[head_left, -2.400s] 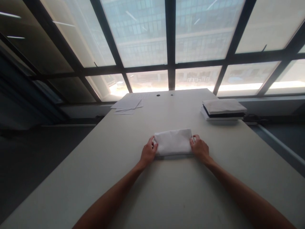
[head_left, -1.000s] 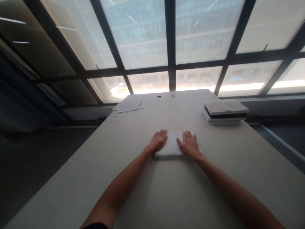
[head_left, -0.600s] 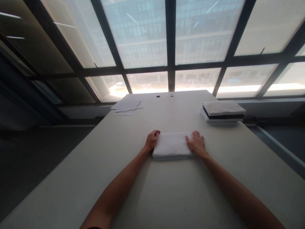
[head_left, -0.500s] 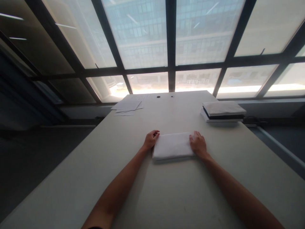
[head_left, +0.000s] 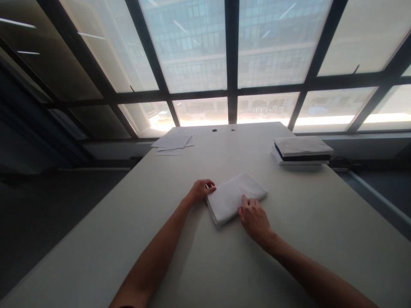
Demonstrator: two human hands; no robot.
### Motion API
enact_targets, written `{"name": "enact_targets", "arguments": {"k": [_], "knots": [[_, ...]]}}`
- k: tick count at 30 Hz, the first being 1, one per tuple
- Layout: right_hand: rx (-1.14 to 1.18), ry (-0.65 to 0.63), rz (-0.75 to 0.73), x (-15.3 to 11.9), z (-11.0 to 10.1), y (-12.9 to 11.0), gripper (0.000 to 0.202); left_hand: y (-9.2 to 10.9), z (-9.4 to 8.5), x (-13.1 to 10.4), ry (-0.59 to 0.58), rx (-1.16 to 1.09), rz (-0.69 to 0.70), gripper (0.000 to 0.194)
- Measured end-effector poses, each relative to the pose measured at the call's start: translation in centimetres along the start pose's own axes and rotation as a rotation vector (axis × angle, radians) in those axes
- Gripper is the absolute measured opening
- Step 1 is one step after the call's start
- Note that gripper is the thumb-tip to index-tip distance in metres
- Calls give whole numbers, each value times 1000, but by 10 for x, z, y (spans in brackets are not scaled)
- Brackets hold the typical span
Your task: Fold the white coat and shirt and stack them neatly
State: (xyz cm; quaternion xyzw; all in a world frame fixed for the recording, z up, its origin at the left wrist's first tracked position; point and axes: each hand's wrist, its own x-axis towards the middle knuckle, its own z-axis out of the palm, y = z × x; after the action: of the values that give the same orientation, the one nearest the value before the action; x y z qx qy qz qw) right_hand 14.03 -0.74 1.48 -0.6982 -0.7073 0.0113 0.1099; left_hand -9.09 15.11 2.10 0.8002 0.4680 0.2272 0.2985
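Note:
A folded white cloth (head_left: 233,194) lies flat on the white table (head_left: 205,261), turned at an angle with its right end pointing away from me. My left hand (head_left: 203,189) pinches its far left corner between thumb and fingers. At the near long edge, my right hand (head_left: 254,217) grips the cloth, index finger on top and thumb by the edge. The undersides of both grips are hidden.
A stack of folded cloths (head_left: 302,147), white with a dark layer between, sits at the table's right edge. Loose white paper sheets (head_left: 173,142) lie at the far left. Large windows (head_left: 189,47) rise behind the table.
The cloth has turned counter-clockwise, its right end swinging away from me. My right hand has moved from the right end to the near edge; my left hand stays at the left side.

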Motion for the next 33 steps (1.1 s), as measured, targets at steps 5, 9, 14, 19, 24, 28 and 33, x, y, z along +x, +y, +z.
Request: {"name": "enact_targets", "arguments": {"k": [5, 9, 14, 19, 24, 28, 33], "knots": [[-16, 121, 101, 36, -1, 52, 49, 18, -4, -17, -608, -415, -134, 45], [93, 187, 168, 50, -4, 65, 47, 30, 4, -21, -945, -557, -99, 47], [85, 88, 119, 36, 6, 28, 54, 47, 16, -24, -1004, -597, 31, 49], [87, 40, -33, 24, 15, 2, 62, 75, 7, -27, -1129, -517, 64, 49], [114, 56, -159, 19, 22, 0, 68, 89, 32, 8, -369, -192, 255, 39], [138, 44, -212, 12, 24, -2, 70, 86, 80, 47, -277, 199, 408, 44], [176, 18, -218, 4, 25, -6, 74, 69, 95, 81, -304, 472, 464, 50]]}}
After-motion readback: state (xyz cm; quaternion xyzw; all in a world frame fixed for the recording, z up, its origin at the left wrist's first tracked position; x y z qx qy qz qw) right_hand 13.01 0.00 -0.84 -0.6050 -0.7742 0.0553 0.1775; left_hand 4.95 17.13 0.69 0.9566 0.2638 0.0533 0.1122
